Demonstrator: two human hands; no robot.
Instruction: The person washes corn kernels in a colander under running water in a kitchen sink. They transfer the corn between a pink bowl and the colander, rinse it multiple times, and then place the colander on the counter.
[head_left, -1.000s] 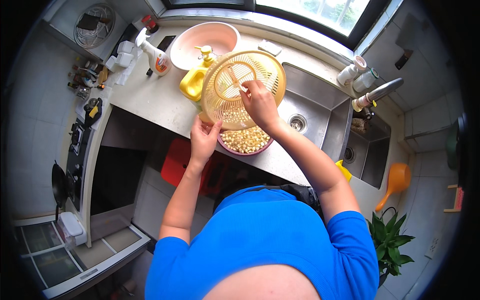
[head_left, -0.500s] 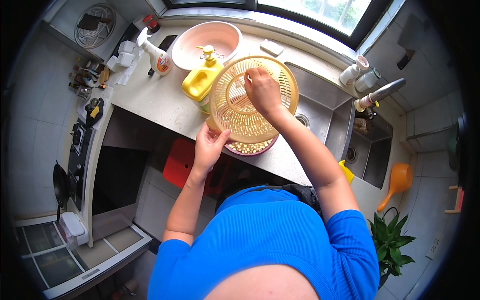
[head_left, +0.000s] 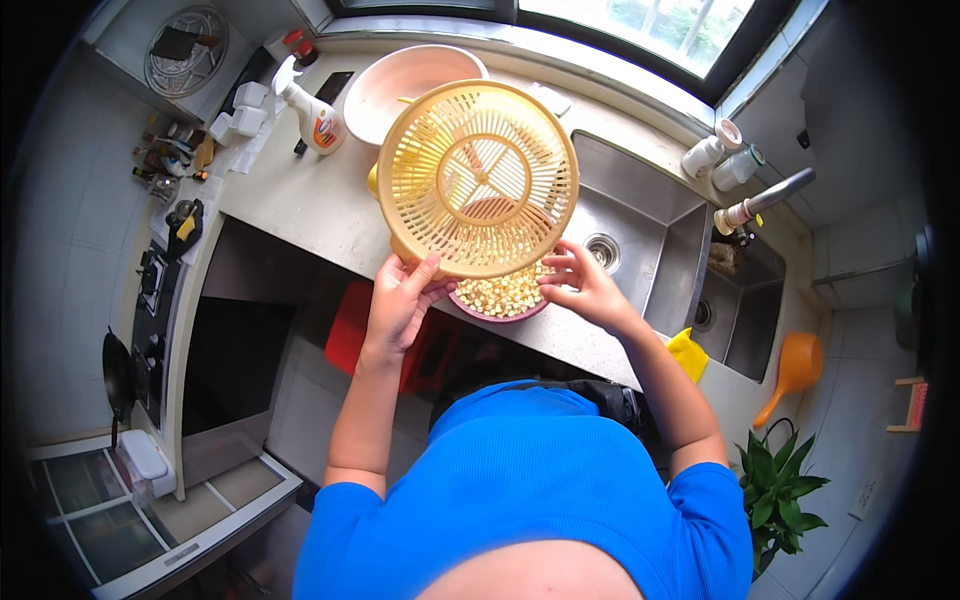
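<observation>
left hand (head_left: 398,308) closed on near-left rim of yellow slotted plastic colander (head_left: 470,165).
colander held up, near edge partly covering purple bowl (head_left: 503,319) of corn kernels (head_left: 500,295). right hand (head_left: 590,288): fingers loosely parted, just beside colander's near-right rim; contact cannot be told. beyond colander, to left: pink basin (head_left: 375,95); farther left: spray bottle (head_left: 318,122). right of colander: steel sink (head_left: 625,185).

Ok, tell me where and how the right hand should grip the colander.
Yellow slotted colander: probably pinch its right rim, coming from the right; the rim is a smooth band, and the left hand holds the near-left edge.
</observation>
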